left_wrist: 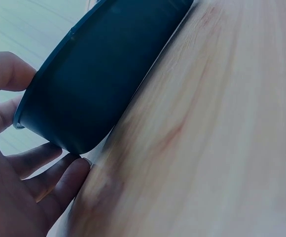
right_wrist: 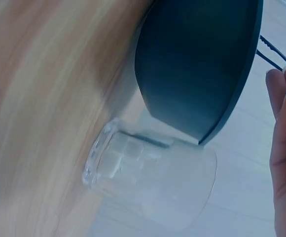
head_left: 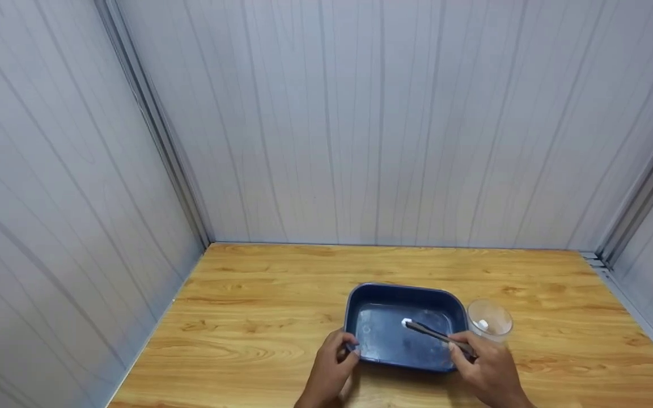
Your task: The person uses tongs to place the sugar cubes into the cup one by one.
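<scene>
A deep blue rectangular tray (head_left: pixel 403 286) sits on the table. My left hand (head_left: pixel 329 365) holds its near left corner; in the left wrist view the fingers (left_wrist: pixel 59 190) curl at the corner's outer wall and rim. In my right hand (head_left: pixel 488 365) I grip dark tweezers (head_left: pixel 431 330), whose two thin arms show past the rim in the right wrist view. At their tips, over the tray's floor, is a small white cube (head_left: pixel 405 322). Right of the tray stands a clear glass (head_left: pixel 499 326), upright, close by my right hand, with white cubes (right_wrist: pixel 111 162) at its bottom.
The wood-grain table (head_left: pixel 247 317) reaches back to a pale panelled wall (head_left: pixel 326 124). More panels close off the left and right sides, with metal corner posts (head_left: pixel 156 124) between them.
</scene>
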A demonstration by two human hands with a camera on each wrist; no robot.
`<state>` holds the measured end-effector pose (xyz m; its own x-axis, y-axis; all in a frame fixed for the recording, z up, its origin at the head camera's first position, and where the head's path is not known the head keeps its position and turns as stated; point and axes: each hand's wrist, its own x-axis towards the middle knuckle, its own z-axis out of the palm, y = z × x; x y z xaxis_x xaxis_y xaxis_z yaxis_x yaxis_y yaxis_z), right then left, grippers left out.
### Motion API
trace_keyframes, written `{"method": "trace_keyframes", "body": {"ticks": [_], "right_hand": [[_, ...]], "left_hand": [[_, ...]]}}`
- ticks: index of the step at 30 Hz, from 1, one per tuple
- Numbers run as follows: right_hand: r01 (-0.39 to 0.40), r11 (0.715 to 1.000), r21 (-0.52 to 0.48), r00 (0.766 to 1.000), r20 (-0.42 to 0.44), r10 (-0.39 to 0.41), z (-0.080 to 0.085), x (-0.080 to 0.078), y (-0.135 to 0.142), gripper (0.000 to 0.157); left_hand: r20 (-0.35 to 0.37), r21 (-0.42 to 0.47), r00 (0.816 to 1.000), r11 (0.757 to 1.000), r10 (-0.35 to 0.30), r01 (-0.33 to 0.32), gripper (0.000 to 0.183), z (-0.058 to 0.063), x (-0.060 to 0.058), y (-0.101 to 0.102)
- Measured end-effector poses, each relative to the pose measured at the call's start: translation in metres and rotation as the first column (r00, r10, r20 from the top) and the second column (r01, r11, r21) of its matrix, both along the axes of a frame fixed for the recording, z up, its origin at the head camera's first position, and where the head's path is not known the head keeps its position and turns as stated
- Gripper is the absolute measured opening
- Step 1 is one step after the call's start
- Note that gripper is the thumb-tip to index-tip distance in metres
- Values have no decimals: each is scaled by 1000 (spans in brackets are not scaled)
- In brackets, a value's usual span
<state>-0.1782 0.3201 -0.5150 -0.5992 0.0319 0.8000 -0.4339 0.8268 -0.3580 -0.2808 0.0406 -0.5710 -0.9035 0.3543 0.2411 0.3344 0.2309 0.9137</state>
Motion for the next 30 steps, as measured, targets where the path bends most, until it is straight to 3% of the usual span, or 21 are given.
{"method": "trace_keyframes", "body": {"ticks": [7,17,22,27,30], "right_hand": [[42,999,-24,997,67,-40,3,5,4,19],[70,997,-35,997,30,-69,1,8,10,23],[107,992,-66,993,55,-103,4,10,12,24],[129,989,-75,990,71,-124,7,12,16,23],[141,987,-73,988,68,-136,8,14,19,23]], "left_hand": [[-14,13,1000,1000,-1,1,11,0,0,-1],[-20,-3,1000,1000,-4,4,11,-1,0,-2],[-6,-18,1000,1000,-3,3,10,-2,0,-1],[-3,21,1000,1000,-1,2,9,13,8,-1],[-10,47,1000,999,-2,2,9,12,8,-1]]}}
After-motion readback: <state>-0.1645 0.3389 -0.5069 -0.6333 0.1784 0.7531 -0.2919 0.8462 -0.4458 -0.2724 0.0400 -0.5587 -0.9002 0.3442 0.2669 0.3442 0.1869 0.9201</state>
